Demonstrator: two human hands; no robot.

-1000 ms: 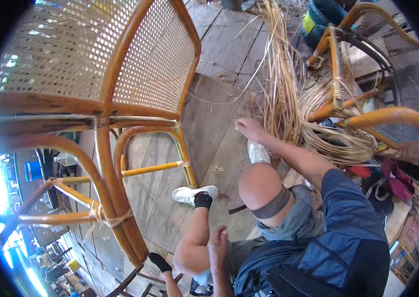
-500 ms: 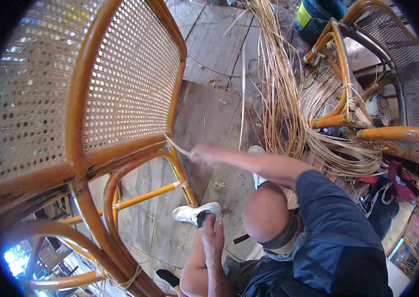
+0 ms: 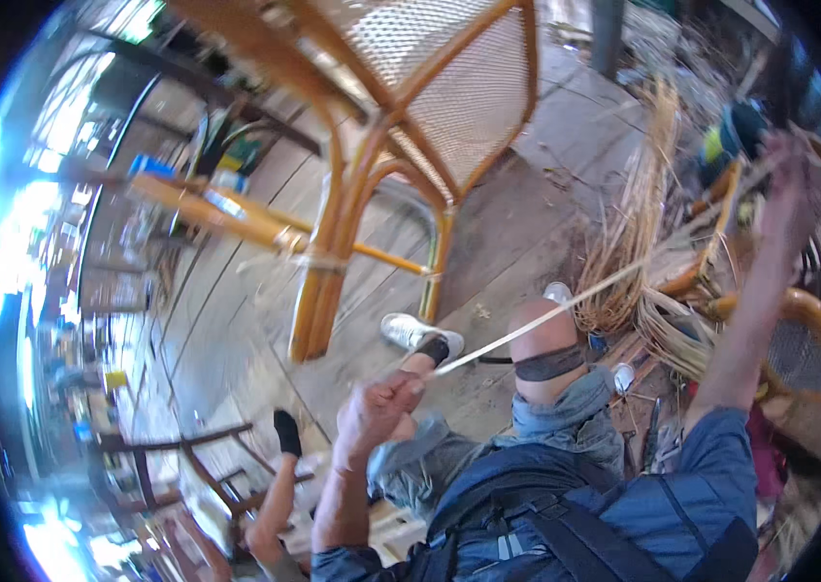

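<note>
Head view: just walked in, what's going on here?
A person has a pale, narrow strip in the left hand, grip closed. The strip slants up to the right, toward the raised right hand, which is too blurred to show whether it holds on. A cane-backed chair is ahead; a bundle of loose strands lies on the floor.

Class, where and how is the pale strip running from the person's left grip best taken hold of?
Probably pinch the pale strip on its bare stretch just beyond the left grip, coming from above: it is slim and nearly straight there, and nothing covers it. Its far part blurs toward the right grip, likely a poorer spot.
</note>
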